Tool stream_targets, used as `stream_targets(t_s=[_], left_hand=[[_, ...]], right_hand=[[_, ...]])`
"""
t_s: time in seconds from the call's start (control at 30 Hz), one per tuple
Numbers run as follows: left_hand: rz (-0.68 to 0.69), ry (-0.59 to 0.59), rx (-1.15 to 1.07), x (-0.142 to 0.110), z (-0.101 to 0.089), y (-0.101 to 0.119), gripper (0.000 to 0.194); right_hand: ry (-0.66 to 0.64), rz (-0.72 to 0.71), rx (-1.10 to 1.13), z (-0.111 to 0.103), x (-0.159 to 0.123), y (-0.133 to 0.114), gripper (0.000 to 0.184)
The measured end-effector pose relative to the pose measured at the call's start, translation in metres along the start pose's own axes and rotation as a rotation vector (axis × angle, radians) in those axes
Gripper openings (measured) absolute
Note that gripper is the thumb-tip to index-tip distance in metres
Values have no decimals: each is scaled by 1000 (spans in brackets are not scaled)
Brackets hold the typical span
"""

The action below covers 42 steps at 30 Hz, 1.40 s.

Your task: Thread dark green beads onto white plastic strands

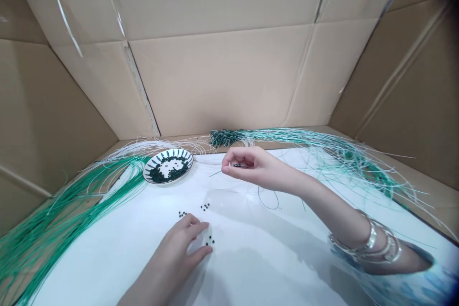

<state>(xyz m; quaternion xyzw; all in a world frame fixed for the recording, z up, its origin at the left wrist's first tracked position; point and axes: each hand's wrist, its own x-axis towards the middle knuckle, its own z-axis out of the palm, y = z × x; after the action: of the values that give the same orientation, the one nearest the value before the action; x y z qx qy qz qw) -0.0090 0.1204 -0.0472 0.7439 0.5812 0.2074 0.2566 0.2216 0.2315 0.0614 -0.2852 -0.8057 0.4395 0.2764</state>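
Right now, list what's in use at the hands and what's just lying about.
In use:
right hand, pinching a thin wire with dark beads on it
left hand, beside loose beads
plate of similar beads, probably

Apparently just lying about:
green strands, left
dark-tipped bundle, back

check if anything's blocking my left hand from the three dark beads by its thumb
Nothing visible is in the way: the left hand is right beside the three dark beads, which lie on the white surface near its thumb tip. The plate sits well beyond them.
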Motion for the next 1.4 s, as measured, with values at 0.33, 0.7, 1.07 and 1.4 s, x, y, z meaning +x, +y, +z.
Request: stream_targets(t_s=[0.33, 0.7, 1.07, 1.4], left_hand=[[91, 115, -55, 1, 24, -6, 27], [-127, 298, -627, -23, 5, 15, 10], [-325, 675, -1337, -43, -25, 42, 36], [-263, 740, -1394, -47, -24, 31, 35]], right_hand=[[-42, -14, 50, 8, 1, 3, 21], [-126, 23, 239, 37, 7, 22, 30], [-24, -30, 270, 86, -5, -18, 19], [76, -41, 141, 110, -4, -36, 6]])
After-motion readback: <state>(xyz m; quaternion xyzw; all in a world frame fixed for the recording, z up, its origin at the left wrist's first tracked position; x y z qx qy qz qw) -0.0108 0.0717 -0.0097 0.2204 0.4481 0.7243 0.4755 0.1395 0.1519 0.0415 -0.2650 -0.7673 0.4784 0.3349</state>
